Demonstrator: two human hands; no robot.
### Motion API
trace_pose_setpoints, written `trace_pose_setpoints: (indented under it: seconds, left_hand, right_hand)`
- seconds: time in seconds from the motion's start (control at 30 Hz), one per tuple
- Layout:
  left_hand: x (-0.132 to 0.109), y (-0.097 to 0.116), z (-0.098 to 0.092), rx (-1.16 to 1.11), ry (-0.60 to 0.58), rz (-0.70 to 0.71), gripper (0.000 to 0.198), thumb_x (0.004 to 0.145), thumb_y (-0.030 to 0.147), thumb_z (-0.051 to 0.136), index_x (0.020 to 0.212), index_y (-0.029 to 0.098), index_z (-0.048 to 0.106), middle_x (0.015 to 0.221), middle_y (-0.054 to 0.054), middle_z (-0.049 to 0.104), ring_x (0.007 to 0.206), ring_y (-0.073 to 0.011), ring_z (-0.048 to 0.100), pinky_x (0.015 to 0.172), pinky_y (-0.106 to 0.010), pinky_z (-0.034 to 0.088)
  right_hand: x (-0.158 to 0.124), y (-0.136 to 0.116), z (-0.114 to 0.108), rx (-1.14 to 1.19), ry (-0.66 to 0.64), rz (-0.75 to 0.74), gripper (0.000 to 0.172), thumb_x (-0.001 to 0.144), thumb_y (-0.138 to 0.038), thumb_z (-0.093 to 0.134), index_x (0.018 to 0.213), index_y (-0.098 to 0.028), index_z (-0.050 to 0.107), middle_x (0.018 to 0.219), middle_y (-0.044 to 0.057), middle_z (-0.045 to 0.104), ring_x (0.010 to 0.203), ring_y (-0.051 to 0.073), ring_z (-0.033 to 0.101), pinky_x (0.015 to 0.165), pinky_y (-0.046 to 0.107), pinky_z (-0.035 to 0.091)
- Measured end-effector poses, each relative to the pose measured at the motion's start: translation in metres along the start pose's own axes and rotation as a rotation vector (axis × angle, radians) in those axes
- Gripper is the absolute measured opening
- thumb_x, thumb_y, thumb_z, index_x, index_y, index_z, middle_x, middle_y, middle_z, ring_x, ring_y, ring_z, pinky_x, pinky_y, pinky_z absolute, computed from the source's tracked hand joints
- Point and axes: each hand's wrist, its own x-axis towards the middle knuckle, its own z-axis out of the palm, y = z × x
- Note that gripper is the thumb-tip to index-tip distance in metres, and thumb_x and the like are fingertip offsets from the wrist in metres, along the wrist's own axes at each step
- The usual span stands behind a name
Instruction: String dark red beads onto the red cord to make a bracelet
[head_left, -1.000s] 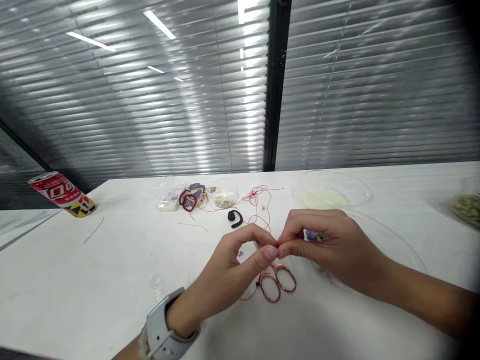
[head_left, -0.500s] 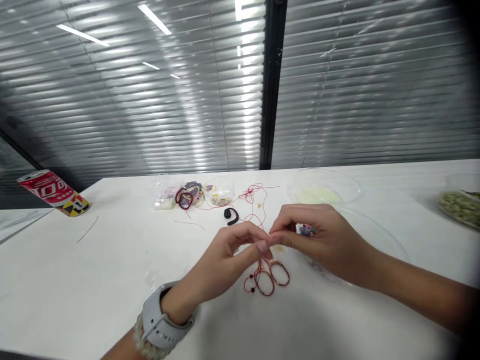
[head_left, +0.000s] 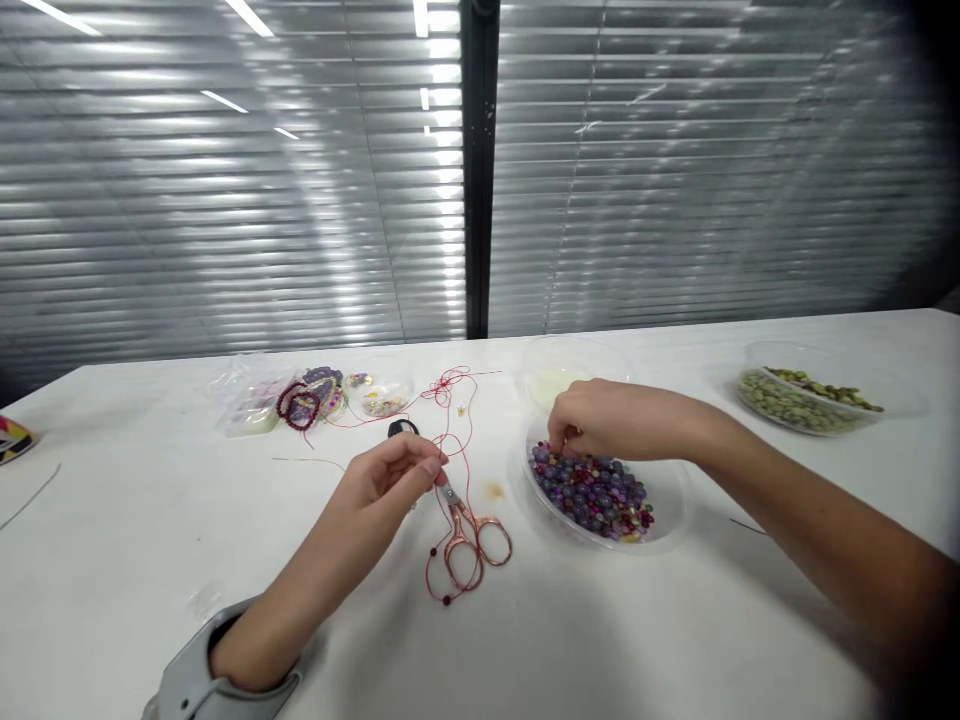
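My left hand [head_left: 390, 485], thumb against fingertips, pinches a thin red cord [head_left: 427, 575]. Two dark red beads sit on the cord's loop, which hangs below the hand. Right under my left fingertips lie rose-gold scissors [head_left: 480, 540] with the cord crossing them. My right hand [head_left: 600, 420] reaches into a clear round dish [head_left: 682, 510]. Its fingers, bent downward and pressed together, touch the purple, red and yellow beads [head_left: 592, 495] there. Whether a bead is between the fingertips is hidden.
Farther right stands a clear container of green pieces [head_left: 795, 400]. Behind my right hand is a clear dish with pale yellow contents [head_left: 551, 385]. At back left lie a dark red bead bracelet [head_left: 298, 405], a plastic bag [head_left: 247, 400] and tangled red cord [head_left: 450, 385]. A can [head_left: 13, 440] shows at the left edge.
My right hand has left my left fingertips and moved down into the bead dish. My left hand stays pinched. The view has turned right, bringing the dishes further in.
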Motion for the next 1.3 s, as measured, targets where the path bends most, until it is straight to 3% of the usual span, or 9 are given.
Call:
trace_pose_setpoints:
  seconds: [0.17,0.33,0.5,0.83,1.07,1.23,1.3]
  left_hand:
    - [0.000,0.000,-0.001,-0.009,0.008,0.001,0.014,0.086,0.033,0.054,0.078,0.022,0.058,0.077,0.002,0.054,0.081,-0.0138,0.052,0.073,-0.024,0.038]
    - [0.001,-0.001,-0.001,-0.025,0.026,0.025,0.014,0.087,0.031,0.051,0.076,0.023,0.055,0.077,0.002,0.054,0.081,-0.0141,0.050,0.076,-0.025,0.037]
    - [0.001,-0.003,-0.001,-0.049,0.019,0.020,0.014,0.088,0.030,0.049,0.077,0.023,0.053,0.079,0.002,0.056,0.086,-0.0150,0.051,0.079,-0.026,0.036]
    - [0.000,0.000,0.001,-0.048,-0.010,0.015,0.014,0.087,0.031,0.050,0.077,0.021,0.052,0.078,0.000,0.056,0.083,-0.0161,0.052,0.079,-0.027,0.038]
    - [-0.001,0.002,0.002,-0.050,-0.028,0.003,0.014,0.087,0.030,0.049,0.077,0.022,0.052,0.077,0.001,0.055,0.082,-0.0153,0.051,0.078,-0.026,0.037]
    - [0.000,0.000,0.001,-0.030,-0.064,0.007,0.015,0.088,0.031,0.048,0.077,0.021,0.051,0.076,0.001,0.055,0.080,-0.0150,0.050,0.076,-0.027,0.036]
    - [0.000,0.000,0.001,-0.024,-0.063,0.014,0.015,0.088,0.031,0.049,0.077,0.021,0.052,0.075,0.001,0.055,0.080,-0.0152,0.050,0.077,-0.027,0.036]
  right_hand:
    - [0.011,-0.004,0.009,-0.028,-0.001,-0.005,0.018,0.066,-0.008,0.049,0.058,-0.016,0.063,0.061,0.005,0.061,0.059,0.016,0.053,0.050,0.026,0.027]
    - [0.009,-0.001,0.003,-0.011,-0.003,0.002,0.018,0.068,-0.012,0.050,0.070,-0.019,0.067,0.074,0.003,0.066,0.065,0.015,0.055,0.053,0.024,0.033]
    - [0.009,-0.003,0.001,-0.021,-0.011,0.017,0.016,0.068,-0.014,0.052,0.072,-0.018,0.067,0.072,0.002,0.066,0.064,0.014,0.057,0.052,0.023,0.034]
    - [0.010,-0.020,0.013,-0.187,-0.021,0.072,0.024,0.071,-0.001,0.045,0.074,-0.011,0.066,0.078,0.014,0.068,0.073,0.025,0.064,0.052,0.028,0.032]
    - [0.006,-0.015,0.005,-0.168,-0.101,0.102,0.008,0.069,-0.012,0.061,0.074,-0.013,0.067,0.079,0.014,0.068,0.072,0.027,0.065,0.050,0.029,0.036]
    - [0.002,-0.007,0.009,-0.033,0.066,0.021,0.016,0.069,-0.007,0.058,0.063,-0.020,0.064,0.074,0.008,0.067,0.065,0.022,0.060,0.051,0.030,0.034]
    - [0.002,-0.005,0.009,0.011,0.067,0.012,0.019,0.069,-0.006,0.056,0.059,-0.020,0.062,0.069,0.006,0.066,0.061,0.020,0.058,0.050,0.030,0.032]
